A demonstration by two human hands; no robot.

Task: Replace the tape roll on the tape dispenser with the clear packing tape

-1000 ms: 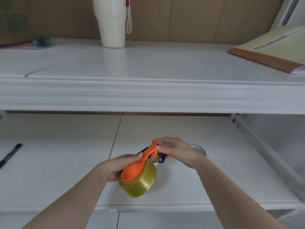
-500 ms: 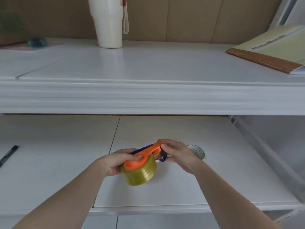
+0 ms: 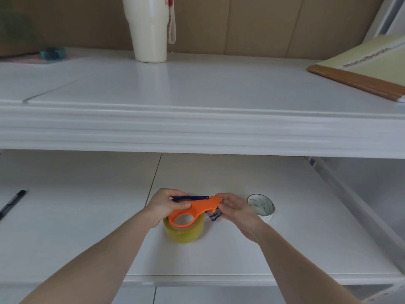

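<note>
We see bare white desk surface (image 3: 219, 255) open in front of the hands. A white tape roll (image 3: 261, 206) sits just beside our right hand (image 3: 235, 208), and a pen (image 3: 12, 204) lies far left.

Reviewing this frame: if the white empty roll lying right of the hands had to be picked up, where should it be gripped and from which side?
Grip the white roll by its thin wall, one finger inside the open core, thumb outside, coming from above. Its opening faces up and it lies clear of the right hand, so probably nothing blocks that approach.

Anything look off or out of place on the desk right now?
Nothing stands out. Both hands hold the orange tape dispenser with the yellowish clear tape roll in it, resting on the lower desk surface. A white roll sits apart to the right, undamaged.
</note>
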